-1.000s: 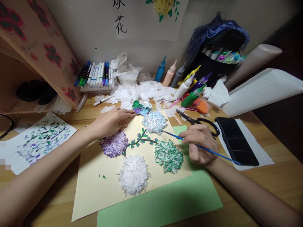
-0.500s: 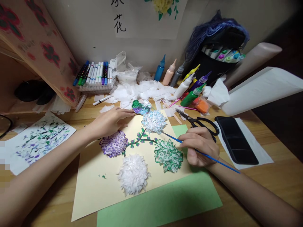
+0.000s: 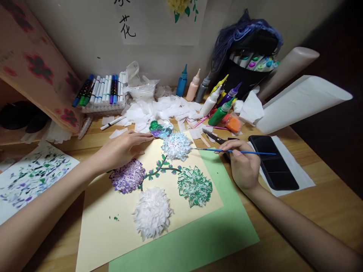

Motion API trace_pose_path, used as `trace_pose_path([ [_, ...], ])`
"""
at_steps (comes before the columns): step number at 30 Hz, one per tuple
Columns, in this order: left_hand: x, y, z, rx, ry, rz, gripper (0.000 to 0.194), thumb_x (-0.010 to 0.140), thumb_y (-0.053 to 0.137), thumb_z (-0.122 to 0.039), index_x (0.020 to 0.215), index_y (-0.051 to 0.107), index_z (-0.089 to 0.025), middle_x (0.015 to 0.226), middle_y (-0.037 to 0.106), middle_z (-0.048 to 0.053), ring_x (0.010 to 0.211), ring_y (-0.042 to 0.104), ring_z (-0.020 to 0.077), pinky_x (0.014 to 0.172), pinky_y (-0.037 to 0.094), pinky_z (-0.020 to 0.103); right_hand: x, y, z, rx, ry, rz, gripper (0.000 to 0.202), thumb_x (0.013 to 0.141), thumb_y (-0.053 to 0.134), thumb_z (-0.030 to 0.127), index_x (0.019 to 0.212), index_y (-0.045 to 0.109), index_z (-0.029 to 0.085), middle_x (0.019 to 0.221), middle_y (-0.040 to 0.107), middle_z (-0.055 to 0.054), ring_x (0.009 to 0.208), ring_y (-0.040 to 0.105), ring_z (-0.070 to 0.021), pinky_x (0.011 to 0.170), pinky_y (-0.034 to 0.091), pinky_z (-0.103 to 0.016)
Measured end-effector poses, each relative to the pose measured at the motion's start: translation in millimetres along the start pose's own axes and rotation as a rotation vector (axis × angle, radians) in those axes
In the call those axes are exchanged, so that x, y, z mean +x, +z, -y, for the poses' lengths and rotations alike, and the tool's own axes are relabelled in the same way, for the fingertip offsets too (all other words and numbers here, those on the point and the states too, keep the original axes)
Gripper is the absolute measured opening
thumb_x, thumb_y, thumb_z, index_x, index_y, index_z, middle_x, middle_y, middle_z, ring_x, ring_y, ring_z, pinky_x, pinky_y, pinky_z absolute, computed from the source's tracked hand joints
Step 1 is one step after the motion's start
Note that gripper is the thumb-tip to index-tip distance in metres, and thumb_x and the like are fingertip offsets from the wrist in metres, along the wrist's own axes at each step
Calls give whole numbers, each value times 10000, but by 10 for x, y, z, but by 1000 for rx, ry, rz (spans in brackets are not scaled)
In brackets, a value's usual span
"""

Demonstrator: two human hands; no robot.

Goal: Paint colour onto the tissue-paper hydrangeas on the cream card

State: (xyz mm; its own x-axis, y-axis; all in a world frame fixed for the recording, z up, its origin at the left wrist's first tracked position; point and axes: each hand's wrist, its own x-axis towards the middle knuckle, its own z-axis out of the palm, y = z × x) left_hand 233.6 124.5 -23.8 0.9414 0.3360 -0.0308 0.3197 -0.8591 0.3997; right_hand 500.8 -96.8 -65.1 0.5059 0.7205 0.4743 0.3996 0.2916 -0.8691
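Note:
My right hand [image 3: 244,162] is closed on a thin blue paintbrush [image 3: 249,152], whose tip meets the right edge of a blue-tinted paper flower [image 3: 177,146]. My left hand [image 3: 124,149] lies with fingers stretched on the cream paper [image 3: 102,241], fingertips beside a small palette [image 3: 161,129] with green, purple and blue paint. Below that hand sits a purple-tinted paper flower [image 3: 128,176]. A green-tinted flower [image 3: 195,186] and a white one [image 3: 152,213] are also on the sheet. Between them runs a painted stem [image 3: 159,170] with small leaves.
Behind the sheet lie white paper scraps [image 3: 150,111], paint bottles [image 3: 219,113] and markers [image 3: 102,88]. Black scissors [image 3: 217,138] lie by my right hand, near a black case [image 3: 272,162]. Green paper [image 3: 184,241] is under the cream sheet; a paint-daubed sheet [image 3: 36,173] lies left.
My right hand has turned and the paintbrush now lies nearly level, its tip a little higher along the blue flower's edge. My left hand stays by the palette. The whole view has shifted slightly.

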Motion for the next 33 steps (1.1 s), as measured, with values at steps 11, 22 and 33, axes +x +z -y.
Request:
trace_pose_path([
  [11, 20, -26, -11, 10, -26, 38, 454, 901, 468, -302, 1336, 566, -219, 1391, 573, 58, 1213, 549, 282, 1018, 432, 464, 21, 9, 34, -111, -65, 46, 151, 900, 504, 253, 834, 639, 236, 804, 649, -38, 787, 618, -210, 732, 499, -361],
  [22, 23, -35, -25, 1, -31, 43, 448, 903, 466, -313, 1330, 572, -227, 1391, 572, 58, 1223, 547, 280, 1026, 426, 460, 3, 11, 72, -228, -228, 91, 183, 906, 464, 221, 862, 640, 243, 793, 660, -37, 808, 589, -220, 747, 464, -389],
  [33, 7, -1, 3, 5, -19, -1, 448, 912, 472, -348, 1341, 560, -255, 1371, 591, 51, 1195, 558, 280, 994, 444, 457, -2, 3, 62, -174, -252, -35, 202, 889, 471, 269, 760, 626, 252, 684, 633, -34, 712, 554, -226, 682, 428, -400],
])
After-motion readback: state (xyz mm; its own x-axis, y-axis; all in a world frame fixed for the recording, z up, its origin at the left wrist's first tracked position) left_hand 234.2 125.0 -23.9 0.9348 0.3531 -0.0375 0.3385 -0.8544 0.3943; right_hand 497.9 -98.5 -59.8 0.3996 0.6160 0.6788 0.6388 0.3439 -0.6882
